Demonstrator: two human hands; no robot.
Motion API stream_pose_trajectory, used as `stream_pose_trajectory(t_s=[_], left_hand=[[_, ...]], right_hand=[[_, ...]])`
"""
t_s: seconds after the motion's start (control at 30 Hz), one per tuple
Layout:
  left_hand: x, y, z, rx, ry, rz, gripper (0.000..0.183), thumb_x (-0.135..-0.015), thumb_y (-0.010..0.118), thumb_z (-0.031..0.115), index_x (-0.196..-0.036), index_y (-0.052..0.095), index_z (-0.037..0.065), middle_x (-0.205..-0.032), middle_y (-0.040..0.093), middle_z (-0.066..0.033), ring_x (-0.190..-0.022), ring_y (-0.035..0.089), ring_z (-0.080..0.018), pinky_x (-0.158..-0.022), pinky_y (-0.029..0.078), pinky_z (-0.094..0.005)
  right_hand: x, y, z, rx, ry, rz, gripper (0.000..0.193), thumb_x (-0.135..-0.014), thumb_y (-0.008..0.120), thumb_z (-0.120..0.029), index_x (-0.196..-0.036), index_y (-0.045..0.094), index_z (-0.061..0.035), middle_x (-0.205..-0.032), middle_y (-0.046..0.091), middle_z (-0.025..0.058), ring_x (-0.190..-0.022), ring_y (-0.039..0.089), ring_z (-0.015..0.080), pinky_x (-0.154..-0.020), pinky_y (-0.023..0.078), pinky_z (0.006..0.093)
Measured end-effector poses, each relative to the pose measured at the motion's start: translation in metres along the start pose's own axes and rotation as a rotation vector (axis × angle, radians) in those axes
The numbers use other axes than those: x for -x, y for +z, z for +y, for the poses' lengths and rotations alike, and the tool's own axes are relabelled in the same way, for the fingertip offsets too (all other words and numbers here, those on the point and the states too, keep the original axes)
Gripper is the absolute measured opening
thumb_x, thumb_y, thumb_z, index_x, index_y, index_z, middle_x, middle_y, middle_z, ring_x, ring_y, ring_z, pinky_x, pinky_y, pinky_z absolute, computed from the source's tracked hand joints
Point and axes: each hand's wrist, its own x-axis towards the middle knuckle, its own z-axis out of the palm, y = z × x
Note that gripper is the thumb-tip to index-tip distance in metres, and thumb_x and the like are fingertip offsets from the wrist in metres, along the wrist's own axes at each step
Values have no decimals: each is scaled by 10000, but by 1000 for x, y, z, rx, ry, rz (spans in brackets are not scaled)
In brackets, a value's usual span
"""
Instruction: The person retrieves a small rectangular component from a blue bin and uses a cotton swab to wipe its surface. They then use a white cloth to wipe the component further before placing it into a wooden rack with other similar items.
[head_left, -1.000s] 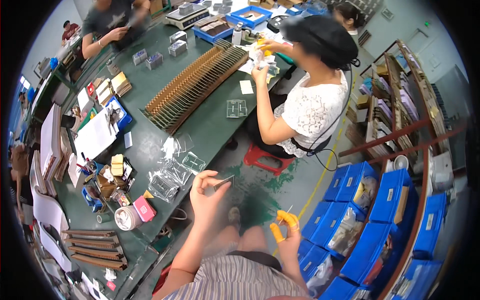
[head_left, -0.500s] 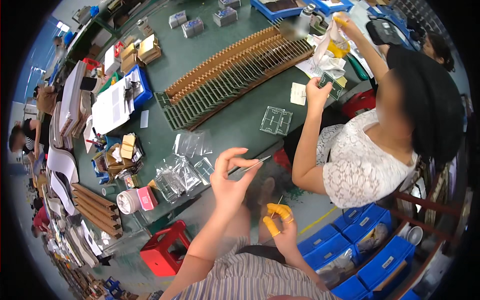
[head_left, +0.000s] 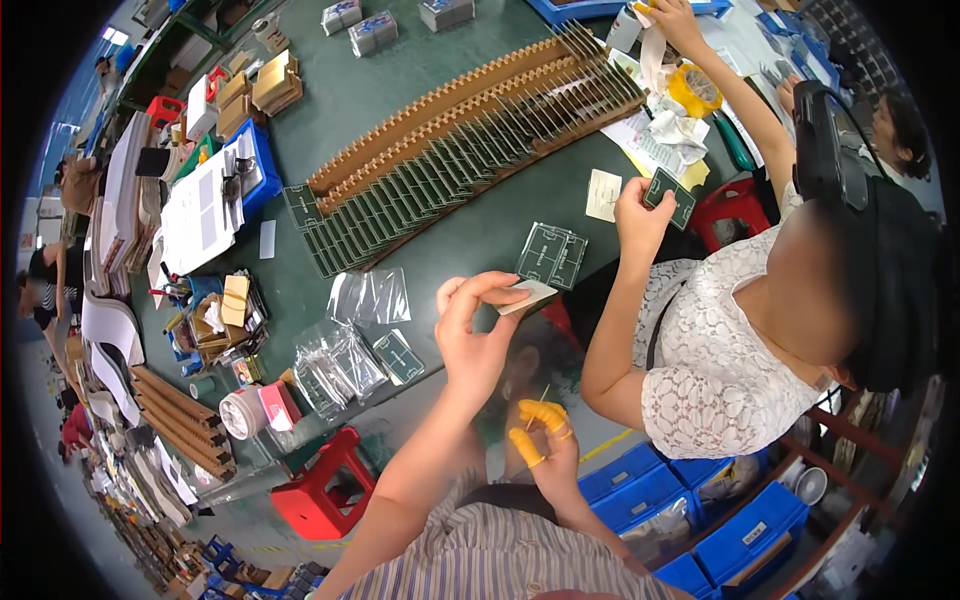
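My left hand [head_left: 474, 335], raised over the table's front edge, pinches a small thin pale card [head_left: 527, 296] between thumb and fingers. Lower down, in front of my body, is my right hand [head_left: 552, 450], with yellow finger cots on several fingertips. Its fingers are closed on a thin yellowish stick [head_left: 545, 392] that points upward. Just beyond the card, flat green circuit boards [head_left: 552, 256] lie on the table. To the left of my left hand are clear plastic bags [head_left: 345, 365] and another green board [head_left: 399, 357].
A long brown slotted rack [head_left: 430, 150] of upright green boards crosses the green table. At right, a co-worker [head_left: 720, 330] holds a green board [head_left: 668, 198] and a cloth. Blue bins [head_left: 745, 535] stand below right; a red stool [head_left: 325, 487] is below left.
My left hand has risen slightly to the right, and the card has turned from edge-on to show its pale face. My right hand has shifted slightly left. The whole view has shifted a little.
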Motion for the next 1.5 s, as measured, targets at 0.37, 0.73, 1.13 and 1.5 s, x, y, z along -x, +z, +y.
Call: stream_pose_trajectory(t_s=[0.37,0.73,1.13,1.5], left_hand=[[-11,-2,-31,-186,97,91,163,-674,752,8,-781,653,81,-781,676,-14,-800,572,-179,-847,388,-308],[-13,-9,-42,-139,36,78,146,-700,727,-25,-766,624,55,-792,664,-23,-818,587,-161,-898,399,-329],[-1,-17,-81,886,-299,51,312,-673,677,-152,-744,505,99,-782,645,-69,-931,563,-187,-843,462,-305],[0,-26,-105,1161,-233,1,301,-717,723,-56,-761,518,160,-795,614,1,-1037,488,-189,-899,398,-316]], right_hand=[[-4,7,0,-118,50,5,324,-787,679,22,-1096,609,-43,-968,566,28,-848,560,110,-775,452,240],[-8,7,6,-125,89,-21,311,-808,672,1,-1109,601,-33,-988,559,28,-875,559,107,-810,447,247],[-14,14,15,-129,120,-99,374,-787,664,49,-1143,582,-30,-1015,565,17,-904,537,102,-826,428,233],[-25,20,21,-228,256,-145,382,-808,650,42,-1172,561,-33,-1027,579,13,-933,535,102,-871,428,240]])
